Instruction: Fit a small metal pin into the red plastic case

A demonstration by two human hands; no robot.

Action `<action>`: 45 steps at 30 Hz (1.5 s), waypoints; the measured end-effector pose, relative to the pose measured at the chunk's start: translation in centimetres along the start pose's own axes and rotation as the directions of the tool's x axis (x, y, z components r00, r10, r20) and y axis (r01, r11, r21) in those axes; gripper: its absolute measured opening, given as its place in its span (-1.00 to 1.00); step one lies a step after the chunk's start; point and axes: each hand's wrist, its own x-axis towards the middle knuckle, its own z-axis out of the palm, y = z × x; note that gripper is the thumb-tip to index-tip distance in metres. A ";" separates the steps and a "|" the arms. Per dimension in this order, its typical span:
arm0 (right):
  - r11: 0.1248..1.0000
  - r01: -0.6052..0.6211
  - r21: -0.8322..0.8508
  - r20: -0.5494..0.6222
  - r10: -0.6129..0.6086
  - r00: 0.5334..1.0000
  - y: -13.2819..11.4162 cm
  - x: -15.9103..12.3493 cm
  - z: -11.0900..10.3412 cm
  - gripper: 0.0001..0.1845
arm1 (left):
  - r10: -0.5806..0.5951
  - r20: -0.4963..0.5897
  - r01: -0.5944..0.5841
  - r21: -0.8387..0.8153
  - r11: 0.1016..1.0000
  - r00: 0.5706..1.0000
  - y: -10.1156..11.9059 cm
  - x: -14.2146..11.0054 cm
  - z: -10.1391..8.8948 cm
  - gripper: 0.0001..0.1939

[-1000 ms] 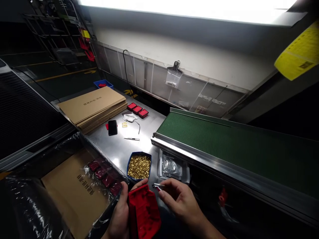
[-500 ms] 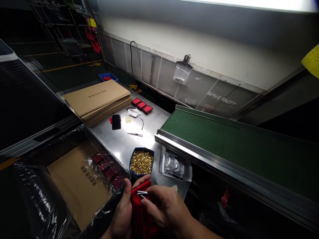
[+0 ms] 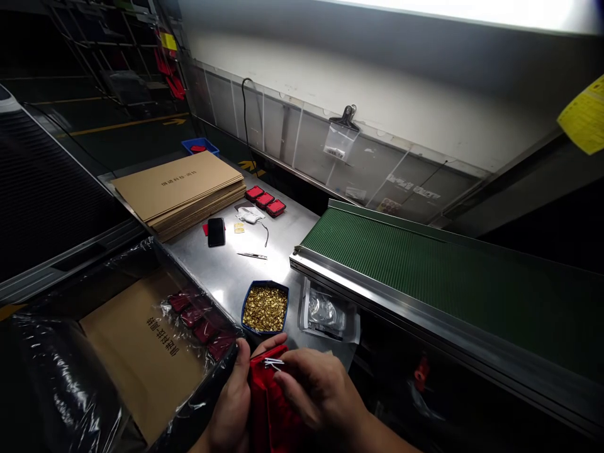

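Observation:
At the bottom of the head view my left hand [image 3: 233, 402] grips the left edge of a red flocked tray [image 3: 268, 402], held upright and tilted towards me. My right hand [image 3: 321, 390] is closed on metal tweezers [image 3: 274, 363], whose tips touch the top of the red tray. Just beyond the tray a blue dish [image 3: 245, 302] full of small gold parts [image 3: 265, 308] rests on the steel table [image 3: 226, 270].
A plastic-lined box [image 3: 94, 352] with a cardboard sheet and red trays stands at left. A clear bag [image 3: 325, 314] lies by the green conveyor belt [image 3: 425, 270]. Farther back are stacked cardboard [image 3: 179, 189], a phone [image 3: 216, 231], spare tweezers [image 3: 252, 255] and three red trays [image 3: 265, 201].
My right hand has moved left with the tweezers, from beside the red tray onto its top edge. The left hand keeps hold of the tray, now partly covered by the right hand.

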 end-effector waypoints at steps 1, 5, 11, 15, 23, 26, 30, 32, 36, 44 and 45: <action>1.000 0.024 -0.017 0.007 -0.024 1.000 0.1 0.0 -0.1 -0.85 | 0.008 -0.020 -0.008 0.037 0.999 1.000 0.0 0.0 0.1 -0.24; 0.994 0.085 -0.068 0.043 -0.082 0.996 0.5 0.2 -0.2 -0.82 | 0.001 -0.064 0.004 0.082 0.997 0.998 0.0 0.0 0.2 -0.25; 0.988 0.102 -0.116 0.053 -0.096 0.994 0.5 0.1 -0.5 -0.79 | -0.052 -0.022 0.050 -0.085 0.995 0.998 -0.1 -0.1 0.1 -0.22; 0.995 0.084 -0.048 0.125 -0.078 0.989 0.4 0.3 -0.9 -0.78 | -0.085 -0.019 0.082 -0.113 0.990 0.996 -0.2 -0.2 0.2 -0.22; 0.998 0.069 -0.009 0.091 -0.068 0.993 0.2 0.1 -1.8 -0.78 | -0.060 -0.003 0.059 -0.151 0.987 0.998 -0.4 0.0 0.1 -0.28; 0.973 0.139 -0.182 0.039 -0.134 0.990 0.5 -0.2 -1.8 -0.76 | -0.098 0.036 0.103 -0.173 0.980 0.995 -0.3 0.2 0.2 -0.32; 0.908 0.284 -0.308 0.009 -0.296 0.955 0.9 0.1 -1.2 -0.77 | -0.152 0.097 0.167 -0.162 0.973 0.984 -0.2 0.1 0.6 -0.32; 0.895 0.310 -0.321 0.006 -0.325 0.946 1.0 0.4 -0.9 -0.78 | -0.133 0.103 0.149 -0.174 0.973 0.986 -0.3 0.0 0.9 -0.34; 0.871 0.352 -0.344 -0.001 -0.375 0.927 0.8 0.9 -0.9 -0.79 | -0.105 0.094 0.118 -0.148 0.982 0.990 -0.3 -0.1 1.4 -0.31; 0.920 0.303 -0.248 -0.037 -0.321 0.946 0.8 0.3 -1.6 -0.78 | -0.144 0.112 0.155 -0.099 0.983 0.983 0.0 0.5 0.5 -0.33; 0.954 0.227 -0.197 -0.076 -0.246 0.966 1.7 -0.1 -1.7 -0.77 | -0.144 0.091 0.154 -0.111 0.982 0.985 0.0 0.5 0.3 -0.33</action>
